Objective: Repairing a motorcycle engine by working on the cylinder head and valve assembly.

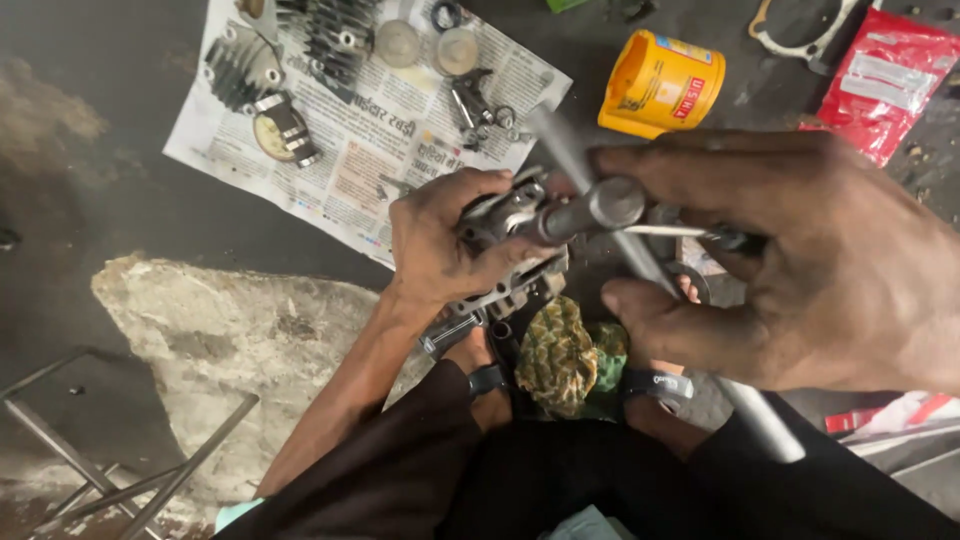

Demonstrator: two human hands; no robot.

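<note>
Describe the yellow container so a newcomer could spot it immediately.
Start at the newspaper spread on the dark floor and covered with metal parts. Just past its right edge, above the right hand, the yellow container lies on its side. It is the only bright yellow cylinder; the packet beside it is red and flat.

**Parts spread on the floor around two working hands**

The left hand [440, 240] grips a grey metal engine part [505, 225] at centre; the right hand [800, 260], to its right, holds a long steel T-handle wrench [600, 205] set against that part. Behind the hands, a printed newspaper sheet [370, 150] lies on the floor, carrying small finned metal parts [240, 70]. To the right of the sheet stands a yellow plastic tub [660, 85], and further right a red plastic packet [885, 75]. Below the hands, between sandalled feet, lies a patterned cloth rag [560, 355].
</note>
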